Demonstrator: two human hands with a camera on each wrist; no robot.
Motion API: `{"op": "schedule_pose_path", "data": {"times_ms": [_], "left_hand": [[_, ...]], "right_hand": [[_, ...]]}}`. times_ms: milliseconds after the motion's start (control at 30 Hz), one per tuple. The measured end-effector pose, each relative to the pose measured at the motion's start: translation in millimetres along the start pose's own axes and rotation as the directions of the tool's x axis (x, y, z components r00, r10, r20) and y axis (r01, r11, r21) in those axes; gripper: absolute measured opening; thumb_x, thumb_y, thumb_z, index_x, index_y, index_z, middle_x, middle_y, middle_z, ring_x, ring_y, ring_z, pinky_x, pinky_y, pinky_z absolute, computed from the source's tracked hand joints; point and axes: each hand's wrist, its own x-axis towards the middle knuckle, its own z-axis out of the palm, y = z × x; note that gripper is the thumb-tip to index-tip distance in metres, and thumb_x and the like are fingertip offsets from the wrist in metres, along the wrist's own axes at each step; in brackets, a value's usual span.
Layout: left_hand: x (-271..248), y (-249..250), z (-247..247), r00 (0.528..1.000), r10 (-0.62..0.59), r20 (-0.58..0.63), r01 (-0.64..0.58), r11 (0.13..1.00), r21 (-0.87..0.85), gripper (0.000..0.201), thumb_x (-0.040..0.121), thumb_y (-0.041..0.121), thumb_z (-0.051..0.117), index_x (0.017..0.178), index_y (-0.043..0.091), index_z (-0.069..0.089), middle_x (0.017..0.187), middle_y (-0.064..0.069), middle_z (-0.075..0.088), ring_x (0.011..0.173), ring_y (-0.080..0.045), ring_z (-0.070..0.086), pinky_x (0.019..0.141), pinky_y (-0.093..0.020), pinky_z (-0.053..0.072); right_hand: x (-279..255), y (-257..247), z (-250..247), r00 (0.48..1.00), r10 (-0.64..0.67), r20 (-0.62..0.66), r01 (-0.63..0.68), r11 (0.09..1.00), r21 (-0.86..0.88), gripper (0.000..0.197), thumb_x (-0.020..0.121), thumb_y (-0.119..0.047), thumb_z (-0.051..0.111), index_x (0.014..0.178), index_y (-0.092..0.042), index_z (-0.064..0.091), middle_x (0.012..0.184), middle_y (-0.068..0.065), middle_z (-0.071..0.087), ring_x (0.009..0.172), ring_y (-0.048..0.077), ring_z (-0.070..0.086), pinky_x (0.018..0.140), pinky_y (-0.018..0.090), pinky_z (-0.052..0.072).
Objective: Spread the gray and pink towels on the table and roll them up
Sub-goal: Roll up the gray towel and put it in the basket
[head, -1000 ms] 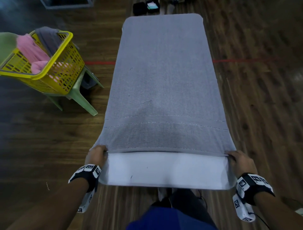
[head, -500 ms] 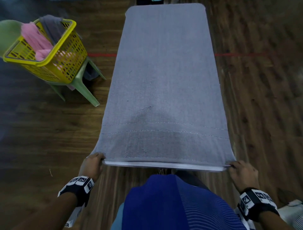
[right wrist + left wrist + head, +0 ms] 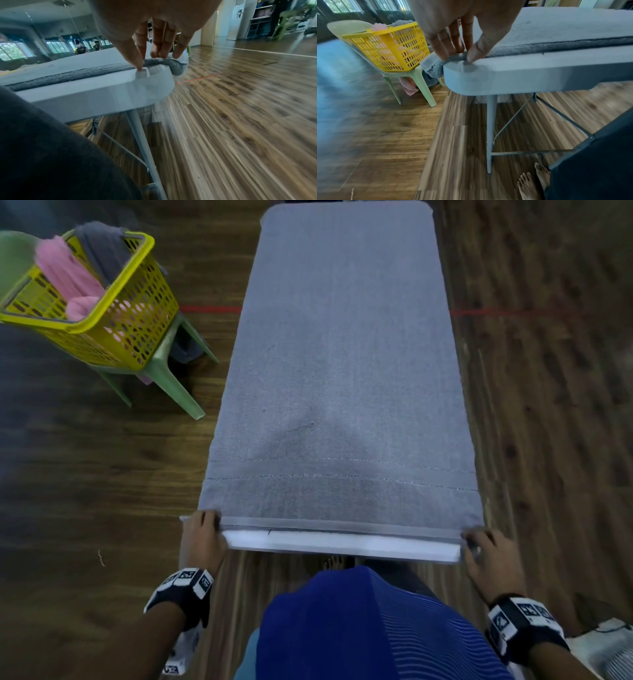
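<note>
A gray towel (image 3: 342,364) lies spread flat along the whole white table (image 3: 342,544), its near hem just short of the table's near edge. My left hand (image 3: 202,529) pinches the towel's near left corner (image 3: 453,56) between thumb and fingers at the table corner. My right hand (image 3: 479,546) pinches the near right corner (image 3: 161,60) the same way. A pink towel (image 3: 68,282) sits in the yellow basket (image 3: 113,313) at the left, with another gray towel (image 3: 101,251) draped over the basket's far rim.
The basket stands on a green plastic chair (image 3: 164,371) left of the table. Pink and gray cloth lies under that chair (image 3: 409,88). Wooden floor surrounds the table, with a red line (image 3: 513,311) across it. My bare feet (image 3: 532,180) stand by the table legs (image 3: 490,128).
Both hands have drawn the towel's near hem toward me, so that only a narrow strip of bare table shows. The head view has shifted closer over the table.
</note>
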Motion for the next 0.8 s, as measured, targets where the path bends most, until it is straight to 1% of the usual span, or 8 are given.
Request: {"op": "schedule_pose_path", "data": {"times_ms": [100, 167, 333, 433, 533, 600, 700, 800], "left_hand": [[0.1, -4.7, -0.2, 0.998, -0.068, 0.006, 0.068, 0.998, 0.003, 0.032, 0.077, 0.000, 0.067, 0.109, 0.004, 0.061, 0.108, -0.017, 0.057, 0.098, -0.033, 0.048, 0.085, -0.044, 0.046], [5.4, -10.0, -2.1, 0.998, -0.057, 0.016, 0.056, 0.998, 0.013, 0.029, 0.081, 0.004, 0.066, 0.109, 0.005, 0.061, 0.108, -0.015, 0.058, 0.099, -0.032, 0.049, 0.084, -0.043, 0.046], [17.9, -16.9, -8.4, 0.998, 0.025, 0.058, -0.029, 0.997, 0.076, 0.026, 0.080, 0.002, 0.065, 0.104, 0.009, 0.064, 0.104, -0.009, 0.061, 0.096, -0.028, 0.051, 0.073, -0.039, 0.045], [25.4, -15.9, -14.6, 0.997, 0.032, 0.072, -0.040, 0.993, 0.115, 0.022, 0.077, 0.003, 0.068, 0.097, 0.011, 0.066, 0.097, -0.006, 0.063, 0.092, -0.028, 0.053, 0.071, -0.039, 0.045], [31.6, -18.8, -17.1, 0.990, 0.109, 0.088, -0.123, 0.975, 0.186, 0.008, 0.074, 0.007, 0.064, 0.081, 0.011, 0.068, 0.080, -0.008, 0.065, 0.076, -0.033, 0.057, 0.068, -0.039, 0.044], [38.1, -19.6, -18.0, 0.988, 0.112, 0.106, -0.137, 0.952, 0.273, 0.009, 0.076, 0.014, 0.059, 0.077, 0.014, 0.068, 0.077, -0.006, 0.066, 0.073, -0.032, 0.058, 0.073, -0.042, 0.043], [48.6, -10.5, -20.3, 0.991, 0.066, 0.118, -0.099, 0.951, 0.294, 0.014, 0.077, 0.011, 0.063, 0.090, 0.018, 0.064, 0.087, -0.005, 0.063, 0.084, -0.030, 0.057, 0.084, -0.045, 0.036], [52.8, -3.4, -21.8, 0.997, 0.026, 0.066, -0.045, 0.954, 0.298, 0.028, 0.068, 0.002, 0.068, 0.093, 0.012, 0.057, 0.092, -0.013, 0.056, 0.086, -0.033, 0.051, 0.079, -0.047, 0.037]], "right_hand": [[3.7, -2.0, -2.8, 0.998, 0.065, -0.003, -0.065, 0.997, 0.045, 0.023, 0.067, 0.006, 0.076, 0.088, -0.002, 0.069, 0.096, 0.020, 0.060, 0.086, 0.038, 0.057, 0.075, 0.046, 0.049], [8.0, -2.9, -4.4, 0.997, 0.073, 0.028, -0.074, 0.997, 0.034, 0.022, 0.069, 0.005, 0.076, 0.089, -0.001, 0.068, 0.096, 0.021, 0.061, 0.085, 0.038, 0.057, 0.076, 0.045, 0.048], [20.7, 2.4, -10.0, 0.991, 0.092, 0.100, -0.089, 0.995, -0.040, 0.027, 0.072, 0.001, 0.073, 0.096, -0.006, 0.067, 0.095, 0.016, 0.061, 0.080, 0.036, 0.059, 0.064, 0.042, 0.051], [31.4, 7.0, -13.9, 0.990, 0.035, 0.139, -0.017, 0.992, -0.129, 0.028, 0.064, 0.005, 0.075, 0.088, -0.008, 0.067, 0.086, 0.012, 0.065, 0.073, 0.035, 0.061, 0.060, 0.040, 0.049], [38.1, 4.0, -19.4, 0.992, 0.044, 0.119, -0.012, 0.967, -0.256, 0.023, 0.059, -0.002, 0.079, 0.074, -0.016, 0.068, 0.075, 0.004, 0.067, 0.070, 0.030, 0.060, 0.068, 0.036, 0.033], [42.5, -0.1, -19.3, 0.994, 0.065, 0.089, -0.038, 0.961, -0.273, 0.017, 0.065, -0.006, 0.076, 0.072, -0.020, 0.069, 0.074, 0.003, 0.069, 0.073, 0.028, 0.058, 0.073, 0.036, 0.029], [52.2, -1.2, -15.1, 0.988, 0.118, 0.098, -0.088, 0.960, -0.267, 0.017, 0.077, -0.013, 0.065, 0.091, -0.023, 0.065, 0.088, 0.003, 0.067, 0.083, 0.026, 0.058, 0.083, 0.040, 0.031], [57.1, -3.4, -13.1, 0.980, 0.190, 0.064, -0.168, 0.952, -0.255, 0.026, 0.074, -0.008, 0.068, 0.098, -0.013, 0.061, 0.098, 0.017, 0.057, 0.091, 0.036, 0.053, 0.084, 0.050, 0.036]]}}
